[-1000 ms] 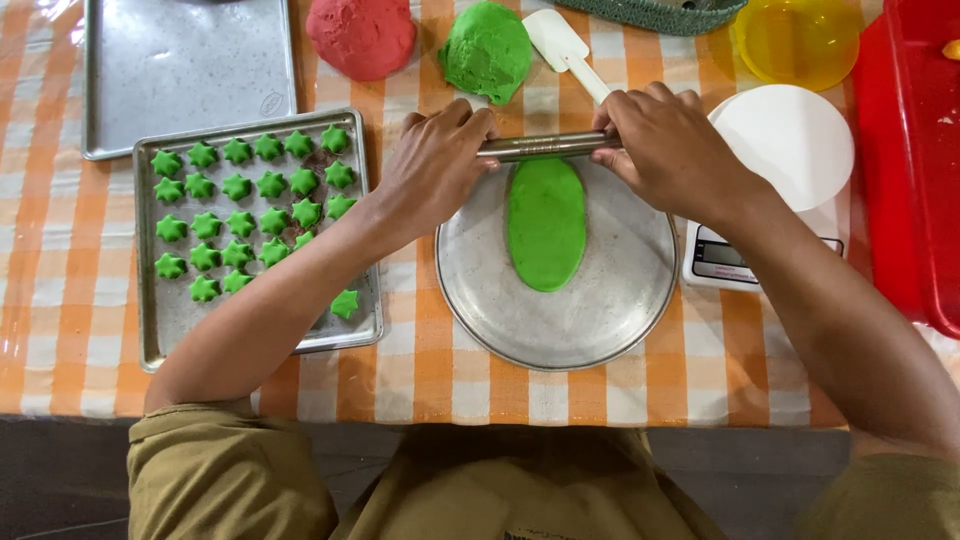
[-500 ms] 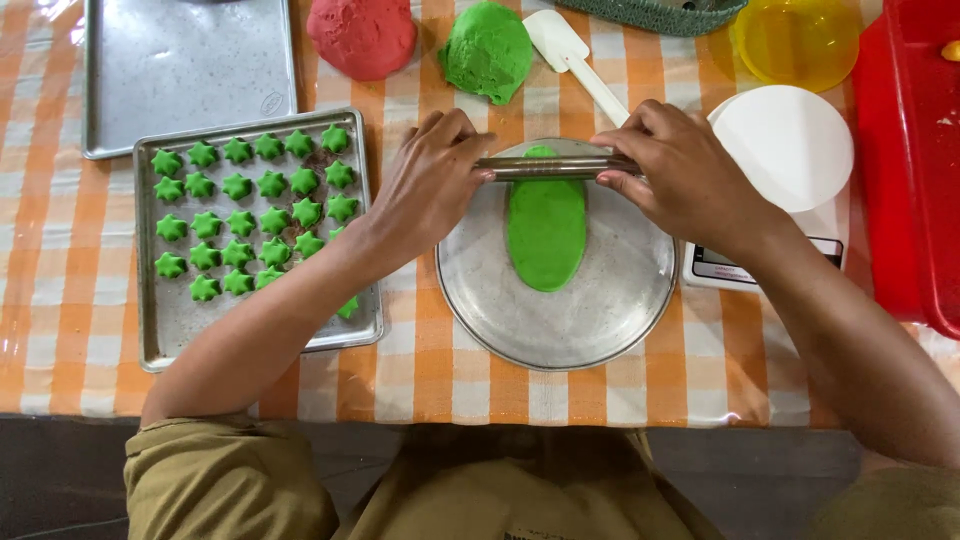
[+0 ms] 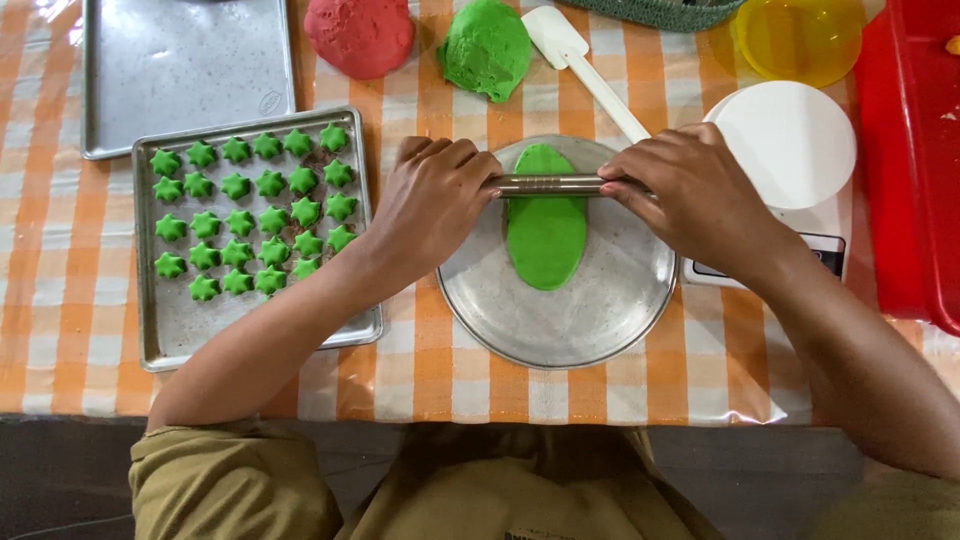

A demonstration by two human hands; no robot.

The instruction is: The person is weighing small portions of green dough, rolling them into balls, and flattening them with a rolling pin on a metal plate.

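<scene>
Head view, looking straight down: both hands are on a slim metal rolling pin [image 3: 548, 184], the left hand [image 3: 432, 200] curled over its left end, the right hand [image 3: 690, 195] wrapped over its right end, fingers folded down onto the bar. The pin lies crosswise, left to right, across the far part of an oval slab of green dough [image 3: 546, 228] on a round metal plate [image 3: 610, 310]. The slab's long axis runs away from the person, at right angles to the pin, and most of it lies on the near side of the bar. The two hands sit about equally close to the dough, one on each side. To the left, a baking tray [image 3: 165, 330] carries rows of green star shapes [image 3: 255, 215]. Beyond the plate rest a green dough lump [image 3: 487, 45], a red dough lump [image 3: 360, 35] and a white spatula [image 3: 585, 65]. At right there's what looks like a kitchen scale [image 3: 790, 150], partly hidden by the wrist.
</scene>
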